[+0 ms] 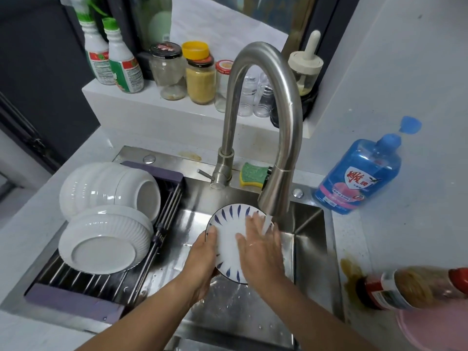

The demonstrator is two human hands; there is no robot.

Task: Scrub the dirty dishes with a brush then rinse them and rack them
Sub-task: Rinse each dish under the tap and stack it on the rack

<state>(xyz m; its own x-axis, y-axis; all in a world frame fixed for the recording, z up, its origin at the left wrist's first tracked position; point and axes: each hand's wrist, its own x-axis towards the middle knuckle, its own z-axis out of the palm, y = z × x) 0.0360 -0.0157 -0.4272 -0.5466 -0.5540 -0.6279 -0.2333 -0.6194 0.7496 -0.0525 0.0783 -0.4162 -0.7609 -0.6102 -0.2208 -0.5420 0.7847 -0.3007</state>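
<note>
**A:** Why've you got the plate (pixel 228 240) tipped up mid-frame under the tap (pixel 274 193)?

**B:** So the water sheets off, I'd guess. Your left hand (pixel 202 259) grips the rim, thumb on top. Your right hand (pixel 260 249) lies flat, fingers spread, rubbing the face. Rack (pixel 73 298) is lower left.

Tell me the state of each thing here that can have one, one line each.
faucet, running.
plate, tilted over the sink, under the water.
left hand, grips the plate's rim.
right hand, flat on the plate's face.
white bowls, racked, bottoms up or sideways.
blue soap bottle, upright, cap flipped open.
sauce bottle, on its side, brown spill beside it.
</note>
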